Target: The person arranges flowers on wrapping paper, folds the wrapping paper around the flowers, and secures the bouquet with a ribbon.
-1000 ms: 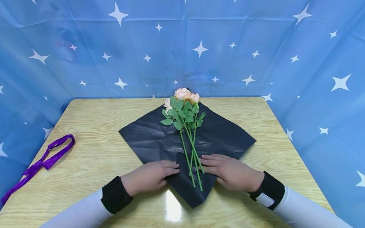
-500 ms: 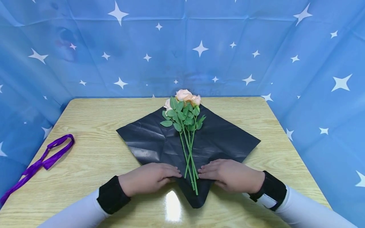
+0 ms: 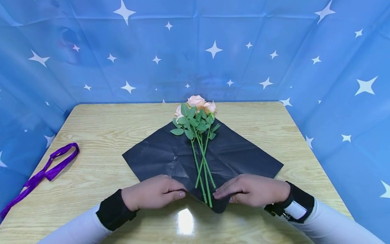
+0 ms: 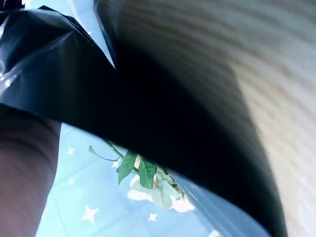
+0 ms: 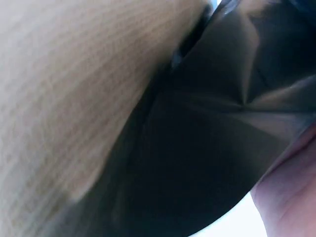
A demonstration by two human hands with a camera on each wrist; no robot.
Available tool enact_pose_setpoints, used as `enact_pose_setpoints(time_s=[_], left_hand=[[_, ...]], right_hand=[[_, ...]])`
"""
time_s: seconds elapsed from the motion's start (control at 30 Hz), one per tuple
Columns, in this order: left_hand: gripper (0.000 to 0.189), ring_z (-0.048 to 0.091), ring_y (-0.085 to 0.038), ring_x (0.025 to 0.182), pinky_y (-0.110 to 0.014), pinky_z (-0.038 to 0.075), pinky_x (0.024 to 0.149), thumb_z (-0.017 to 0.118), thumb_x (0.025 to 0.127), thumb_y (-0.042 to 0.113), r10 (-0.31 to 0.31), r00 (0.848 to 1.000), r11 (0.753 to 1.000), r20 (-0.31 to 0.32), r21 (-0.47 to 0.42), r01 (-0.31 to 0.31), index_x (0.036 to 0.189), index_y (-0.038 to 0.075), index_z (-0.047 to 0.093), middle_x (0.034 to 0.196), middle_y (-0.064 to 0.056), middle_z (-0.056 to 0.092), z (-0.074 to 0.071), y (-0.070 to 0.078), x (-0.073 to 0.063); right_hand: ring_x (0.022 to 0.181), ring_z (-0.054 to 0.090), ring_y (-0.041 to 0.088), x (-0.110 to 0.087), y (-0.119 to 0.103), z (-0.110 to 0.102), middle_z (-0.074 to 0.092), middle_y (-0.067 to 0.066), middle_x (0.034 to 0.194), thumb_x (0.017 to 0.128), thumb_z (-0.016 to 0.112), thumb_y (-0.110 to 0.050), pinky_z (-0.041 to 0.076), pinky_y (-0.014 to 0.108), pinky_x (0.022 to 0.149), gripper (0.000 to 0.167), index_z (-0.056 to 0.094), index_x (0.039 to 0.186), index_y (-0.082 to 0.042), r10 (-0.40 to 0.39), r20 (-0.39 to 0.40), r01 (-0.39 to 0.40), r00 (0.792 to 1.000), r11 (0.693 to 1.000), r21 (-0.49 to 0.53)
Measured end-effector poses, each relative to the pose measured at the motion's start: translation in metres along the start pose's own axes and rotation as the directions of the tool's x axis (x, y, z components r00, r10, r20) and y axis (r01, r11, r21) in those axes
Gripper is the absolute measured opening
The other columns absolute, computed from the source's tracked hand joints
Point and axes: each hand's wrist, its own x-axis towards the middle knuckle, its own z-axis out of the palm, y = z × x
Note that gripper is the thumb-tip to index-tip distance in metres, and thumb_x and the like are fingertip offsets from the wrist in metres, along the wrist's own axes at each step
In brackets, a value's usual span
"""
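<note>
Black paper [image 3: 240, 152] is pinched at its near edges: the left hand [image 3: 155, 191] has thumb and fingers together on one side, and the right hand [image 3: 254, 190] lays fingers over the other with the thumb beneath. Between them, the roses [image 3: 196, 101] lie on the paper, stems crossed, blooms at its far corner. Farther out, a purple ribbon [image 3: 63, 166] lies on the wooden table [image 3: 100, 132], before a starry blue curtain [image 3: 182, 44].

Your left forearm [image 3: 76, 225] slants in from eight o'clock, your right forearm [image 3: 333, 222] from four. Your left hand [image 3: 153, 192] points toward three, pinching with thumb [image 3: 175, 196] and forefinger [image 3: 175, 185]; your right hand [image 3: 254, 190] points toward nine, fingers [image 3: 226, 190] extended past the thumb.
</note>
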Motion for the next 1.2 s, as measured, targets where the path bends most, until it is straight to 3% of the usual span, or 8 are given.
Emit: enact_pose_setpoints(time_s=[0.07, 0.33, 0.4, 0.47, 0.57, 0.7, 0.93, 1.2], left_hand=[[0.037, 0.040, 0.007, 0.063, -0.012, 0.034, 0.061, 0.050, 0.111, 0.032, -0.003, 1.000, 0.999, 0.012, -0.049, 0.004, 0.082, 0.013, 0.061, 0.070, 0.018, 0.036, 0.001, 0.000, 0.001], [0.048, 0.030, 0.004, 0.054, -0.016, 0.026, 0.054, 0.052, 0.110, 0.032, -0.076, 0.997, 0.963, -0.006, -0.260, 0.072, 0.067, 0.014, 0.043, 0.063, 0.016, 0.030, -0.002, 0.001, 0.001], [0.050, 0.028, 0.002, 0.053, -0.018, 0.024, 0.053, 0.052, 0.110, 0.032, -0.114, 0.992, 0.956, -0.050, -0.277, 0.096, 0.066, 0.013, 0.040, 0.063, 0.014, 0.029, -0.003, 0.000, 0.003], [0.048, 0.027, 0.001, 0.054, -0.020, 0.024, 0.053, 0.051, 0.111, 0.032, -0.155, 0.983, 0.955, -0.101, -0.271, 0.123, 0.067, 0.014, 0.044, 0.062, 0.013, 0.028, -0.005, -0.002, 0.005], [0.046, 0.027, -0.001, 0.052, -0.022, 0.025, 0.052, 0.051, 0.111, 0.033, -0.229, 0.957, 0.952, -0.177, -0.246, 0.182, 0.069, 0.016, 0.047, 0.060, 0.012, 0.028, -0.007, -0.005, 0.009], [0.046, 0.033, -0.005, 0.053, -0.024, 0.027, 0.053, 0.052, 0.110, 0.038, -0.326, 0.915, 0.936, -0.237, -0.219, 0.277, 0.069, 0.016, 0.047, 0.060, 0.010, 0.032, -0.010, -0.011, 0.016], [0.045, 0.042, -0.007, 0.057, -0.023, 0.031, 0.058, 0.051, 0.109, 0.043, -0.378, 0.887, 0.923, -0.265, -0.180, 0.339, 0.072, 0.018, 0.051, 0.063, 0.010, 0.037, -0.012, -0.018, 0.027], [0.043, 0.047, -0.009, 0.062, -0.024, 0.036, 0.061, 0.050, 0.109, 0.045, -0.398, 0.853, 0.917, -0.337, -0.135, 0.375, 0.075, 0.020, 0.051, 0.065, 0.009, 0.039, -0.021, -0.022, 0.028]], right_hand=[[0.134, 0.062, 0.014, 0.000, 0.000, 0.000, 0.067, -0.004, 0.142, 0.109, 0.050, -0.009, 0.052, 0.033, 0.109, 0.038, 0.065, 0.142, -0.018, -0.015, 0.017, 0.015, 1.000, 1.000, 0.019], [0.128, 0.065, 0.013, 0.002, 0.003, -0.007, 0.070, 0.003, 0.138, 0.111, 0.045, -0.009, 0.055, 0.029, 0.102, 0.035, 0.066, 0.139, -0.011, 0.001, 0.009, -0.003, 1.000, 0.976, 0.220], [0.102, 0.070, 0.006, 0.003, 0.004, -0.010, 0.077, 0.003, 0.109, 0.111, 0.045, -0.008, 0.056, 0.025, 0.090, 0.031, 0.073, 0.124, -0.011, 0.053, -0.015, -0.046, 0.998, 0.957, 0.285], [0.073, 0.061, 0.002, 0.004, 0.005, -0.013, 0.064, 0.000, 0.077, 0.112, 0.045, -0.011, 0.052, 0.023, 0.071, 0.031, 0.072, 0.097, -0.010, 0.141, -0.042, -0.120, 0.989, 0.937, 0.327], [0.051, 0.033, 0.002, 0.009, 0.006, -0.018, 0.030, -0.005, 0.059, 0.112, 0.049, -0.023, 0.034, 0.024, 0.053, 0.044, 0.048, 0.069, -0.011, 0.332, -0.085, -0.286, 0.940, 0.897, 0.338], [0.050, 0.034, 0.006, 0.017, 0.015, -0.022, 0.033, -0.010, 0.059, 0.110, 0.051, -0.036, 0.030, 0.025, 0.053, 0.051, 0.046, 0.066, -0.013, 0.496, -0.124, -0.448, 0.859, 0.847, 0.286], [0.055, 0.037, 0.008, 0.025, 0.033, -0.025, 0.037, -0.008, 0.062, 0.110, 0.051, -0.035, 0.031, 0.025, 0.058, 0.049, 0.049, 0.067, -0.012, 0.554, -0.139, -0.506, 0.821, 0.819, 0.270], [0.060, 0.050, 0.013, 0.027, 0.033, -0.027, 0.044, -0.007, 0.063, 0.110, 0.050, -0.038, 0.040, 0.028, 0.061, 0.044, 0.053, 0.073, -0.015, 0.626, -0.234, -0.578, 0.744, 0.778, 0.246]])
